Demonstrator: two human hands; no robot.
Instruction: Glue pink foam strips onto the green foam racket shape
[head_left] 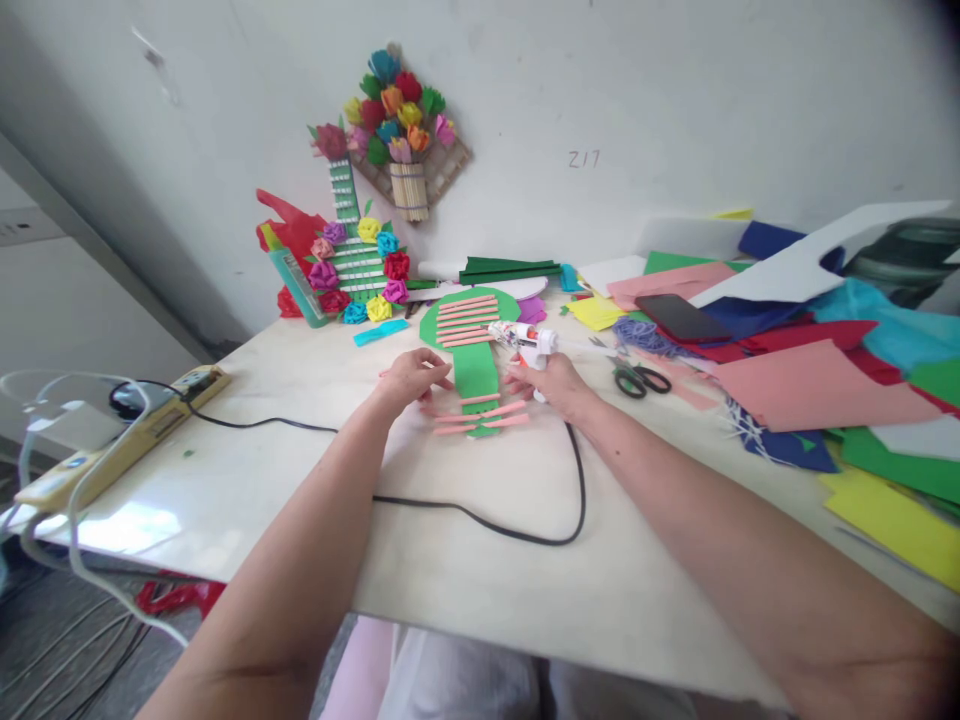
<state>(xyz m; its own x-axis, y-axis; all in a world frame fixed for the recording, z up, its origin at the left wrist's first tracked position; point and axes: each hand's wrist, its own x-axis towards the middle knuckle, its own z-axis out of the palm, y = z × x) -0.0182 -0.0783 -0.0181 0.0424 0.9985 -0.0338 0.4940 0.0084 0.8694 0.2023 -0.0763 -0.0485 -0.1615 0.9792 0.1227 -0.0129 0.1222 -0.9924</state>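
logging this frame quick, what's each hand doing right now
Left hand: open, fingers resting by the pink strips on the green cutout.
Right hand: closed around the glue gun.

Bright even daylight, glare on table (135,525) at left, edges warped

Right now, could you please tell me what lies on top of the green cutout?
Pink strips lie across the green cutout: several on its round top, a few near its lower end. The right hand holds a glue gun over its edge; anything beneath is hidden.
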